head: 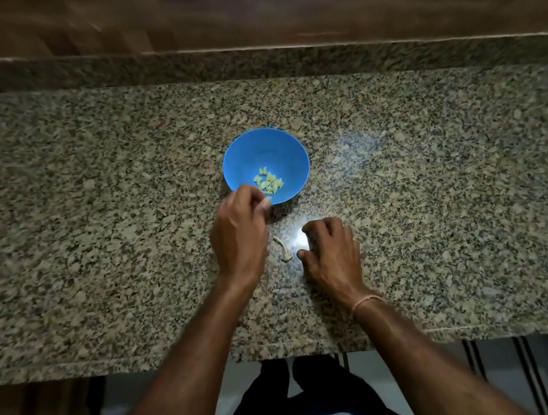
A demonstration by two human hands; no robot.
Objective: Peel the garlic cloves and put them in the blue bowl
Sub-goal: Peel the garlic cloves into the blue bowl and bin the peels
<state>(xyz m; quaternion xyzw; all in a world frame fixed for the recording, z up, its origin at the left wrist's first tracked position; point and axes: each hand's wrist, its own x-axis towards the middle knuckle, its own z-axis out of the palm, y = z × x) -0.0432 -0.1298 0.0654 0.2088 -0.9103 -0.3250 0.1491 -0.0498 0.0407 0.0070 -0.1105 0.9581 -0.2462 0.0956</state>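
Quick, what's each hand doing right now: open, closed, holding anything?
Left hand: fingers pinched together at the blue bowl rim; what it holds is too blurred to tell.
Right hand: fingers curled on the counter; contents hidden.

We're looking down on a speckled granite worktop [96,229], a bright patch of glare [299,238] shining near its middle. Along the far side runs a raised granite ledge [248,62], and behind it brown wood panelling [240,4], blurred. Below the near edge we see pale floor [423,368] with dark stripes [472,359].
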